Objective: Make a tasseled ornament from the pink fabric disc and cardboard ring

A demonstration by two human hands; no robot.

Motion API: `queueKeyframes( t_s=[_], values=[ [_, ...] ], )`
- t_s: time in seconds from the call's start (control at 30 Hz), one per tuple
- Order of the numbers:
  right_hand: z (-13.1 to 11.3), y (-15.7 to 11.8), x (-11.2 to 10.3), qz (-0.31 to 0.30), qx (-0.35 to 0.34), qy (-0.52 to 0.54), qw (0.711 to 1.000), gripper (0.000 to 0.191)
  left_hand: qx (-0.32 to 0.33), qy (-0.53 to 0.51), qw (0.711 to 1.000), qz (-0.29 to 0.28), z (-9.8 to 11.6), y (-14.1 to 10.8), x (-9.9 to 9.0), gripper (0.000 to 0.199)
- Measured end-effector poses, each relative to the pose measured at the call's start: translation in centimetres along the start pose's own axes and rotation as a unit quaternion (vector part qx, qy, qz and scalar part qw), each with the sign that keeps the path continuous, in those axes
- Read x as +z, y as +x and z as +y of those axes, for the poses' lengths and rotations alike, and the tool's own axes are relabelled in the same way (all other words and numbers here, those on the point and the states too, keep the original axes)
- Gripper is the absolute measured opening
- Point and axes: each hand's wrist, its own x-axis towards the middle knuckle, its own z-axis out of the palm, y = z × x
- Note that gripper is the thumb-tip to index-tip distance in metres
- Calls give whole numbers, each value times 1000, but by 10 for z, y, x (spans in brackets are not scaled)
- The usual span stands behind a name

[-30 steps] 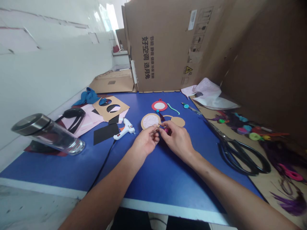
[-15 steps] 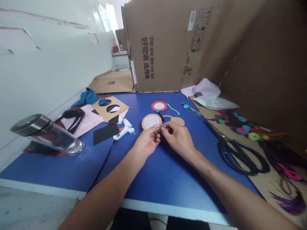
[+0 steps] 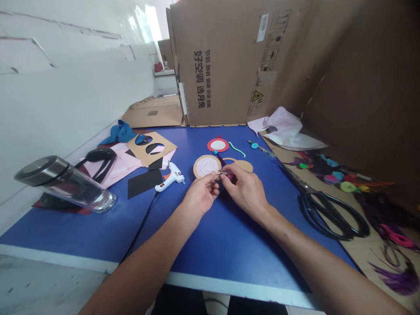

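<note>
Holding a small magenta piece (image 3: 230, 176) together, the left hand (image 3: 200, 195) and right hand (image 3: 244, 191) nearly touch above the blue desk (image 3: 82, 229), just beside a kraft paper ring (image 3: 198, 167) that seems finished, while a red ring (image 3: 218, 145) lies apart, seemingly not attached yet.

Bright, even daylight from a window (image 3: 146, 24) at the far end, mild glare on the white wall (image 3: 75, 83), soft shadow beneath the right hand (image 3: 245, 192) on the blue table (image 3: 210, 258), strong wide-angle bowing toward the edges, focus generally sharp, finest details slightly soft.
</note>
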Motion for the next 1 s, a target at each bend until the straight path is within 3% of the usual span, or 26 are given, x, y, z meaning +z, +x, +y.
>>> queueKeyframes(
  t_s=[0.2,0.43,0.63,1.0],
  values=[
    [-2,0,-1,2,-12,-11,1000,13,-16,-7,1000,6,1,-1,2,5],
    [4,1,2,-6,-15,19,1000,24,-6,-14,1000,20,2,0,2,8],
    [4,0,3,-17,-44,45,998,22,1,-14,1000,23,5,0,1,9],
    [3,0,2,9,-74,30,997,14,-17,-34,999,21,4,-3,4,12]
  ],
)
